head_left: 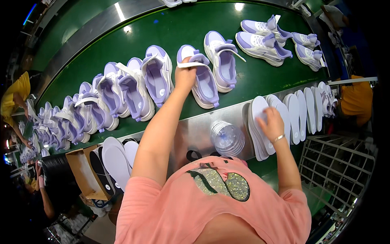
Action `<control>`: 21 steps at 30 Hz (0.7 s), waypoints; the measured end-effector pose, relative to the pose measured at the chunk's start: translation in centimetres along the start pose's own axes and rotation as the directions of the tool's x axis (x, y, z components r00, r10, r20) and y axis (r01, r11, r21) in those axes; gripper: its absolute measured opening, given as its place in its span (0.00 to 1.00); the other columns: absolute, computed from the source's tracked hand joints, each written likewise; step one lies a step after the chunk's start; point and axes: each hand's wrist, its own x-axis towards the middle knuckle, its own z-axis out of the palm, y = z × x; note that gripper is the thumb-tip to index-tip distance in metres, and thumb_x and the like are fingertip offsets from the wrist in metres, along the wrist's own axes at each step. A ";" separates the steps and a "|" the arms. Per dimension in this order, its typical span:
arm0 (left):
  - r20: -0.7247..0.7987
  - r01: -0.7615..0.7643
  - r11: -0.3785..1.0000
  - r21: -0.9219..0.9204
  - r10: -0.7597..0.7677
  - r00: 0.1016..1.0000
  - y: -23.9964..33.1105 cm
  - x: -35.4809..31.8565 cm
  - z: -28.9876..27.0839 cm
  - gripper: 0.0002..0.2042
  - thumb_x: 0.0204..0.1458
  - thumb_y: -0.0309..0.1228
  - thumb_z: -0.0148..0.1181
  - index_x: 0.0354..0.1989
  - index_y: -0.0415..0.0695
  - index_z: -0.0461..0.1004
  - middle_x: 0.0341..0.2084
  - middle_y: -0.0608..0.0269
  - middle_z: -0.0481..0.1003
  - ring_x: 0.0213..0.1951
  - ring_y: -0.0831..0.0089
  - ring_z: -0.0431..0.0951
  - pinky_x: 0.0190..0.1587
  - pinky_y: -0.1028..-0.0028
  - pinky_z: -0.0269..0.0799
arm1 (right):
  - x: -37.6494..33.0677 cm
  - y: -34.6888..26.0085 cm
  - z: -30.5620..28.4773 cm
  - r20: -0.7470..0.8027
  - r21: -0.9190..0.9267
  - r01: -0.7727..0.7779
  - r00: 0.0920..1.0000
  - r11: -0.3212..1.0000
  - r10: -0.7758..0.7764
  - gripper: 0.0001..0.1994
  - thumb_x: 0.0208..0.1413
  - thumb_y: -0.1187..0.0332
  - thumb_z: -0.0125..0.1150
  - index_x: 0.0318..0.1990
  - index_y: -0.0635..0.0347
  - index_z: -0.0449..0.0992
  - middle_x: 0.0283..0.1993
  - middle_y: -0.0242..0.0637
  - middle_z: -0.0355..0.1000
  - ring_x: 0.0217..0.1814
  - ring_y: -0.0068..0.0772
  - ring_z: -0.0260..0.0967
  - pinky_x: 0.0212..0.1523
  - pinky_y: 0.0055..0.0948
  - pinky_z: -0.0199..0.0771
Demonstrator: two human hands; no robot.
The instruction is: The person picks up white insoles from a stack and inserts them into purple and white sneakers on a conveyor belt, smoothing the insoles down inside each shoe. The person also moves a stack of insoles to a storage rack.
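My left hand (185, 79) is closed on the front of a white and lavender sneaker (206, 90), its fingers partly hidden by the tongue and a pale strap. The sneaker sits on the green work surface (178, 24), its opening toward me. At the metal ledge, my right hand (273, 125) is at a stack of white insoles (256, 106), thumb and fingers apart. Whether its fingertips press on the top insole is hard to tell. Just right of the held sneaker stands a matching sneaker (224, 69) with its strap pulled aside.
A long row of similar sneakers (156, 77) runs left; more sneakers (264, 49) stand far right. Clear round plastic pieces (227, 138) are stacked on the ledge. An open cardboard box (87, 171) with insoles is at left, a wire rack (337, 171) at right. Other people work at both sides.
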 end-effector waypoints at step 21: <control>-0.133 0.279 0.938 0.205 -0.256 0.958 1.0 -1.4 0.5 0.12 0.46 0.36 0.53 0.32 0.39 0.71 0.22 0.50 0.73 0.26 0.58 0.73 0.30 0.68 0.67 | 7.5 -13.7 -2.6 0.244 -0.401 0.572 0.820 0.716 -0.518 0.06 0.37 0.69 0.57 0.26 0.58 0.75 0.35 0.38 0.68 0.36 0.37 0.67 0.31 0.31 0.69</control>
